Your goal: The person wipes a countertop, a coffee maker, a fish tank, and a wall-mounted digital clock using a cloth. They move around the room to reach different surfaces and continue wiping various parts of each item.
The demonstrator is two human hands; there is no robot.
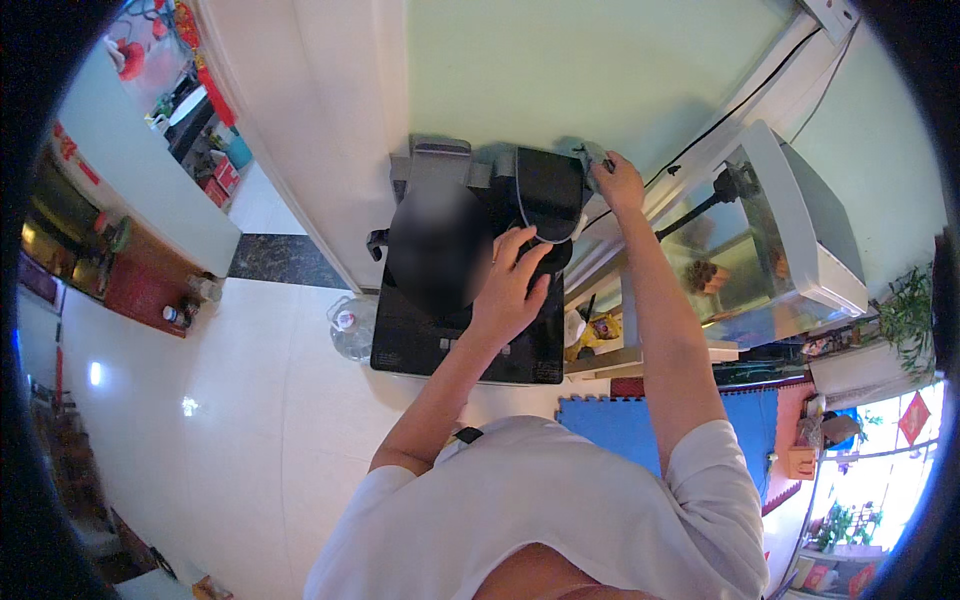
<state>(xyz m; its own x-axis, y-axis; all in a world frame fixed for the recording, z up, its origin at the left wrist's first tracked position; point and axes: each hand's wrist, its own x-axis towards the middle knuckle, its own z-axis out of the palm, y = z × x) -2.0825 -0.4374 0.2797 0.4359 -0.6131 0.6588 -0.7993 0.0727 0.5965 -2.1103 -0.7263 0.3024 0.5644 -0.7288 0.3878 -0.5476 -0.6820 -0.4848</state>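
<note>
A black appliance head with a silver edge (pixel 551 187) stands at the back right of a black glossy-topped cabinet (pixel 427 349), by the green wall. My right hand (pixel 621 184) grips a grey-green cloth (pixel 591 159) against the far right side of that head. At its front edge, the spread fingertips of my left hand (pixel 514 281) rest on or just by the silver trim. Beneath those fingers a round black part (pixel 556 256) is partly covered. To the left rises a grey and black unit (pixel 441 161), its front lost in a dark blur.
A fish tank (pixel 739 262) on a wooden stand (pixel 600 364) lies close on the right, with a black cable (pixel 735 112) along the wall. A large clear water bottle (pixel 352 330) stands on the floor left of the cabinet. Blue foam mats (pixel 615 424) lie at the right.
</note>
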